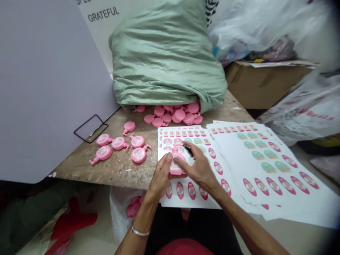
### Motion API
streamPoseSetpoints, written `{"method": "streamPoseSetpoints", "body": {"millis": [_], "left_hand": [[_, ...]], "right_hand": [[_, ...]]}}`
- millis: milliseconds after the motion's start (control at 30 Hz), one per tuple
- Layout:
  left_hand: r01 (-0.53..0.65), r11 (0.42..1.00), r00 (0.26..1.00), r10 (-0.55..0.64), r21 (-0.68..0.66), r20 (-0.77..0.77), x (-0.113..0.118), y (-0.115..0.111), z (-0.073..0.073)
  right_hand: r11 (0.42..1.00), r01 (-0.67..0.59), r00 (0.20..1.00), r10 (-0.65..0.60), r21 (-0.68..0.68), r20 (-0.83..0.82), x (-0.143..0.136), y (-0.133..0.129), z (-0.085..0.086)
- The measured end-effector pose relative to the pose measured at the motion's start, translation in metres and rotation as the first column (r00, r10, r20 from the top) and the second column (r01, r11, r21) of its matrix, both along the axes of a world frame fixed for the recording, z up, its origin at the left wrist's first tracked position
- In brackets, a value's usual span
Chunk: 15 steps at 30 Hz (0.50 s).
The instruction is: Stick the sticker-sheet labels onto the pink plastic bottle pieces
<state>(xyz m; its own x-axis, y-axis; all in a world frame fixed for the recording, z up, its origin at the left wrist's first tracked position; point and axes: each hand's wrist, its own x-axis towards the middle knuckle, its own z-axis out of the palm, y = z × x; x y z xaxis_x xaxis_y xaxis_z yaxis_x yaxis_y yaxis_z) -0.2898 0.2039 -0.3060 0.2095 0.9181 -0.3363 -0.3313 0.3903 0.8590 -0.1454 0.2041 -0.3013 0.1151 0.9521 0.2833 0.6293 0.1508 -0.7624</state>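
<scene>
My left hand (160, 175) is closed around the side of a pink plastic pump-bottle-shaped piece (178, 170), held upright above a sticker sheet (170, 202). My right hand (199, 168) has its thumb pressed on the front of that piece. Its bent fingers hold a small black slim tool (188, 148), whose exact kind I cannot make out. To the left lie several matching pink pieces (119, 143) with round labels on their faces, and one plain pink piece (129, 126). The sheet carries rows of pink and green printed stickers.
A big green sack (167, 60) stands at the back, with plain pink pieces (179, 115) spilling from its mouth. More sticker sheets (236, 166) overlap on the right. A black wire frame (91, 129) lies by the grey panel (47, 88). A cardboard box (262, 85) sits back right.
</scene>
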Motion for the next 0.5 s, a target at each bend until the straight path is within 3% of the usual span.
{"method": "streamPoseSetpoints", "body": {"millis": [67, 133, 200, 267, 333, 400, 500], "left_hand": [[-0.074, 0.997, 0.996, 0.074, -0.009, -0.055, 0.001, -0.004, -0.006], [-0.052, 0.999, 0.994, 0.051, -0.008, -0.097, -0.003, -0.004, -0.013], [-0.056, 0.998, 0.977, 0.063, 0.039, -0.206, -0.015, 0.002, -0.019], [-0.115, 0.981, 0.894, 0.172, 0.158, -0.414, -0.033, 0.013, -0.024], [-0.122, 0.950, 0.727, 0.282, 0.286, -0.626, -0.054, 0.027, -0.027], [-0.068, 0.946, 0.525, 0.303, 0.316, -0.795, -0.072, 0.039, -0.027], [0.026, 0.919, 0.177, 0.383, 0.393, -0.907, -0.087, 0.048, -0.025]], "right_hand": [[0.997, -0.022, 0.998, 0.017, -0.078, -0.064, -0.005, 0.005, -0.008], [0.993, -0.004, 0.999, -0.003, -0.121, -0.053, 0.002, 0.018, -0.018], [0.988, 0.045, 0.999, -0.048, -0.150, -0.016, 0.023, 0.040, -0.027], [0.976, 0.133, 0.991, -0.134, -0.170, 0.009, 0.053, 0.070, -0.033], [0.954, 0.246, 0.969, -0.242, -0.174, 0.043, 0.081, 0.104, -0.036], [0.925, 0.339, 0.941, -0.332, -0.169, 0.073, 0.101, 0.137, -0.035], [0.892, 0.414, 0.910, -0.400, -0.182, 0.111, 0.112, 0.179, -0.030]]}}
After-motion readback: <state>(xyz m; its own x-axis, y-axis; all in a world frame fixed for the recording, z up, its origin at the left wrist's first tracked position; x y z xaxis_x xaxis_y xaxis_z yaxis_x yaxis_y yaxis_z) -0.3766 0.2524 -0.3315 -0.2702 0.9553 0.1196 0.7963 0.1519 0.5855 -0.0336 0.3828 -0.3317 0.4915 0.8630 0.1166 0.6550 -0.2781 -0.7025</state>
